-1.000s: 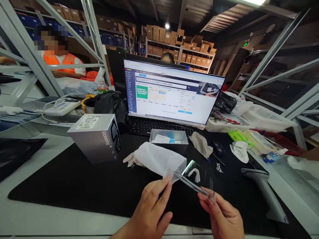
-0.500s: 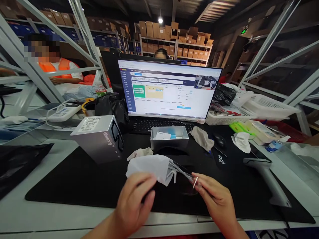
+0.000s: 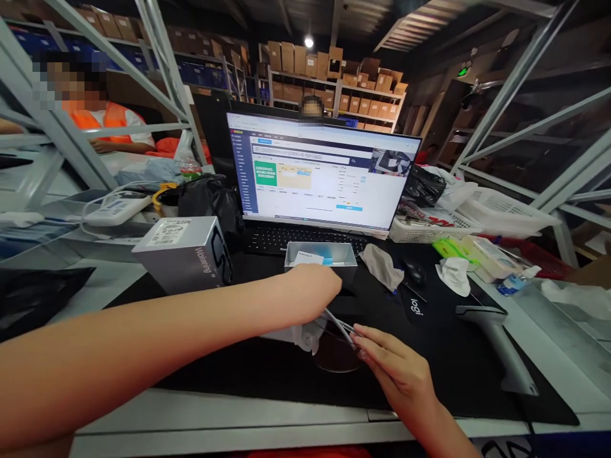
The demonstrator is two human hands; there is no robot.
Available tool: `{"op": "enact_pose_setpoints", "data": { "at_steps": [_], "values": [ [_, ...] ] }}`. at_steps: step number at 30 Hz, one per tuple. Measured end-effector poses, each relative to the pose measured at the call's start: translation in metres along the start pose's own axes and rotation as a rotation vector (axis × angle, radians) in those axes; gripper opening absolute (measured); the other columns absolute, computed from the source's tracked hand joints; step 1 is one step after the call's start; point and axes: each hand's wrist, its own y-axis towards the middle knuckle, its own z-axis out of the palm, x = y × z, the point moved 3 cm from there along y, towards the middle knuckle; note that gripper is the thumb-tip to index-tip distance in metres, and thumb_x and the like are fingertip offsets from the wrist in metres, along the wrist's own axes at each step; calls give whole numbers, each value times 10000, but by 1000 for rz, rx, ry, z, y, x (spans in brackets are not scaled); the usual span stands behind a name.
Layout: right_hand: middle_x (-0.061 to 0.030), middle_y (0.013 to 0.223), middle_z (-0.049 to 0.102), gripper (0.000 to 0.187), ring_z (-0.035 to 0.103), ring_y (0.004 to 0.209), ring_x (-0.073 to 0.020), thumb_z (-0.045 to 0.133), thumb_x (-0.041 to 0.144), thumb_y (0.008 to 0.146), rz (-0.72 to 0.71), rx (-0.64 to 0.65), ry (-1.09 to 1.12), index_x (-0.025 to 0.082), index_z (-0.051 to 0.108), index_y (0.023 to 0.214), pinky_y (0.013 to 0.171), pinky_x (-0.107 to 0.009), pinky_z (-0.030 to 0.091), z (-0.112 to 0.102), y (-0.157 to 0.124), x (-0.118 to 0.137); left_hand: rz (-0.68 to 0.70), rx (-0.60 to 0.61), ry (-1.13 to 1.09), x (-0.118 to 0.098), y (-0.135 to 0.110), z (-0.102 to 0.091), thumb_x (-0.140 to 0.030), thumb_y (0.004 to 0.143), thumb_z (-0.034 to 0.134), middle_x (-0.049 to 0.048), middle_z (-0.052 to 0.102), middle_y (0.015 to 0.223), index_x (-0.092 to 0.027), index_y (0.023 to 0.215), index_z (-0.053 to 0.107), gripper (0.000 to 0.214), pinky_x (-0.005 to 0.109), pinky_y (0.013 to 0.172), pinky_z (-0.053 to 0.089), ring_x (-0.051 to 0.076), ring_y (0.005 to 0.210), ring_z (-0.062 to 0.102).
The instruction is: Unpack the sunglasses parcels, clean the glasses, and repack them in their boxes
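My right hand pinches the thin arms of what looks like a pair of glasses, with a clear, dark-tinted lens above the black mat. A white cloth-like piece shows at the far side of the glasses, mostly covered by my left forearm. Bent at the wrist, my left hand reaches across over the glasses, just in front of an open silver box. Its fingers are hidden behind the back of the hand. Inside that box lie a white card and something blue.
A closed silver-grey carton stands left. Behind are a keyboard and a monitor. To the right lie a grey pouch, a mouse, a crumpled tissue and a barcode scanner. A co-worker in an orange vest sits left.
My left hand has swung forward and right, its forearm now crossing the mat. The white piece, in plain sight before, is mostly covered. My right hand keeps its pinch, slightly shifted left.
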Motion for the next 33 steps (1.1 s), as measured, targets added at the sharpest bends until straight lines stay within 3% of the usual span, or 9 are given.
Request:
{"op": "enact_pose_setpoints", "data": {
  "at_steps": [5, 8, 12, 14, 16, 21, 24, 27, 33],
  "values": [
    [-66, 1203, 759, 432, 749, 1061, -216, 624, 50, 906, 65, -2, -6, 283, 731, 1254, 920, -308, 632, 5, 2, 3, 259, 206, -176, -18, 2, -8, -34, 679, 730, -60, 648, 570, -226, 617, 702, 204, 217, 502, 376, 110, 536, 570],
    [-69, 1137, 781, 350, 765, 1006, -213, 644, 84, 903, 124, -36, -4, 271, 776, 1167, 890, -293, 639, 6, 1, 1, 230, 140, -229, -10, 1, -15, -55, 752, 690, -47, 677, 649, -208, 703, 723, 164, 211, 545, 409, 109, 594, 595],
    [-67, 1019, 808, 231, 784, 922, -225, 689, 174, 894, 296, -103, 77, 291, 822, 1042, 809, -281, 657, 6, -3, -11, 73, -393, -281, 10, -38, -14, -179, 925, 542, 24, 674, 864, -175, 856, 688, 162, 249, 710, 457, 145, 796, 613],
    [-75, 991, 811, 174, 787, 908, -240, 715, 224, 884, 401, -137, 165, 294, 835, 988, 787, -287, 661, 10, -6, -17, -46, -721, -323, 16, -74, 5, -212, 954, 500, -9, 608, 750, -188, 805, 634, 202, 230, 616, 424, 122, 672, 564],
    [-88, 988, 810, 135, 788, 906, -257, 734, 267, 873, 497, -172, 278, 292, 842, 949, 770, -299, 664, 19, -8, -19, -154, -900, -274, 16, -105, 40, -197, 942, 500, -40, 541, 660, -201, 758, 595, 206, 220, 541, 387, 99, 554, 500],
    [-120, 980, 807, 105, 789, 895, -291, 782, 325, 831, 581, -205, 495, 274, 850, 893, 733, -317, 669, 47, -7, -8, -239, -869, -74, -2, -116, 117, -314, 897, 593, -71, 520, 553, -218, 748, 595, 178, 256, 448, 359, 106, 423, 505],
    [-123, 959, 808, 106, 792, 870, -277, 777, 305, 832, 539, -194, 455, 265, 850, 899, 718, -289, 665, 58, -7, 1, -325, -932, 59, -7, -106, 118, -386, 917, 583, -53, 506, 525, -223, 702, 577, 270, 302, 446, 341, 145, 415, 511],
    [-117, 964, 808, 126, 795, 852, -267, 739, 268, 858, 490, -163, 381, 259, 846, 922, 703, -285, 665, 62, -10, 5, -325, -969, 114, -7, -102, 105, -263, 960, 514, -38, 510, 528, -226, 657, 530, 305, 313, 456, 323, 147, 424, 510],
    [-133, 1142, 772, 150, 773, 984, -291, 684, 177, 884, 302, -317, -10, 221, 817, 936, 886, -386, 638, 59, -7, 9, 73, -1001, 39, -20, -110, 106, -81, 959, 456, -13, 559, 584, -203, 755, 549, 255, 303, 517, 361, 146, 498, 526]
  ]
}}
